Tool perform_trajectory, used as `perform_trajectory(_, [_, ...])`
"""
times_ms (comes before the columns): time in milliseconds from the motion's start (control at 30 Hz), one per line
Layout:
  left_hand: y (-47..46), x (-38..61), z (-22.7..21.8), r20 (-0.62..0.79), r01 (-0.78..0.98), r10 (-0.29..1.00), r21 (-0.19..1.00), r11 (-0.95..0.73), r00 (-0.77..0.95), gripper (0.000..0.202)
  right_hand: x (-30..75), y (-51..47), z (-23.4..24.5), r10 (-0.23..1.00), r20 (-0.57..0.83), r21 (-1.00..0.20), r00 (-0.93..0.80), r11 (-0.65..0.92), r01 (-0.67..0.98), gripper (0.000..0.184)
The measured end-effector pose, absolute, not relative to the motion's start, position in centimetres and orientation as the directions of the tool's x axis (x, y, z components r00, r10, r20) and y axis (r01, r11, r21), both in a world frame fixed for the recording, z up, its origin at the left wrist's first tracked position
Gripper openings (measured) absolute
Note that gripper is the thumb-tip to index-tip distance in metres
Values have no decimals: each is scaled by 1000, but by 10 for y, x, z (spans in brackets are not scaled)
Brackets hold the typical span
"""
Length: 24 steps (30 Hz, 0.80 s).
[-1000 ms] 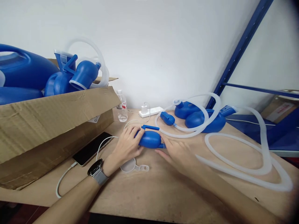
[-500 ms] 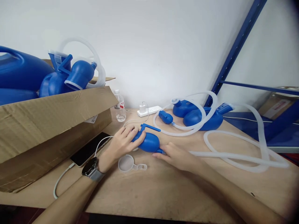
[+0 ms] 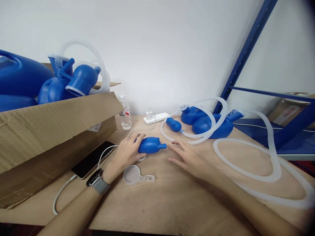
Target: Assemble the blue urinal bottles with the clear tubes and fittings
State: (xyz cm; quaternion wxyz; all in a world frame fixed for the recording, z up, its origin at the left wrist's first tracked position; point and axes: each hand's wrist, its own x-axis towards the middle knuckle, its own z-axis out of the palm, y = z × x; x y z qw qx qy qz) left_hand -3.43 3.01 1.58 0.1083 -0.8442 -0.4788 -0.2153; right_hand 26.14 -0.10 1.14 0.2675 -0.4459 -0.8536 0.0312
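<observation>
Cardboard box (image 3: 56,121) is standing at left, holding blue containers (image 3: 85,78). Dark phone (image 3: 90,164) is lying beside it. Left hand (image 3: 129,149) is grasping the left end of a blue fitting (image 3: 149,145) at mid-table, its spout pointing right; a translucent lid (image 3: 132,174) is lying nearer. Right hand (image 3: 188,155) is staying slack, fingers spread, just beside the spout; contact cannot be determined. Blue bottles (image 3: 222,130) are standing far right, translucent hose (image 3: 271,141) looping alongside.

The blue bulb (image 3: 149,145) (rounded) points its nozzle (image 3: 162,146) right.
</observation>
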Motion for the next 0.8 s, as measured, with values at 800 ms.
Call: perform_trajectory(800, [32, -27, -6, 383, 756, 752, 178, -630, 537, 64, 525, 126, 68, 822, 456, -167, 341, -297, 940, 62])
